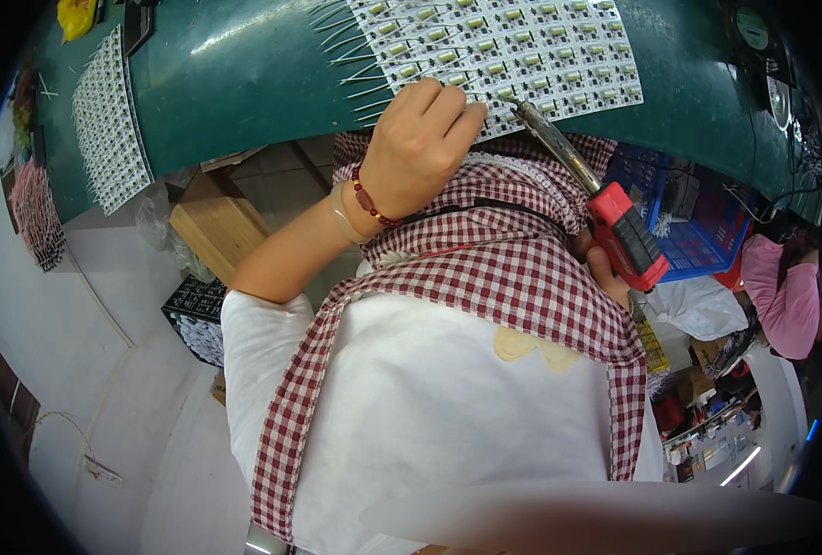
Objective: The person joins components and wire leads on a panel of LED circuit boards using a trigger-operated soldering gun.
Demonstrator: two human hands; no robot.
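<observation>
A white sheet of small circuit boards (573, 54) lies at the front edge of the green table, with rows of pale components on it. Thin pale wires (342, 51) stick out from its left side. Over the sheet's near edge, my left hand (425, 139) is closed, its fingertips turned down at the boards; what they pinch is hidden. My right hand (605, 276), partly covered, grips a red and black soldering iron (625, 236). The iron's metal tip touches or hovers just over the boards, right of my left fingers; I cannot tell which.
On the green table (235, 83) a second board sheet (113, 125) lies at the left, overhanging the edge. Bundled pink wires (34, 208) hang at far left. A blue crate (698, 213) stands below the table at right, near a person's pink sleeve (781, 296).
</observation>
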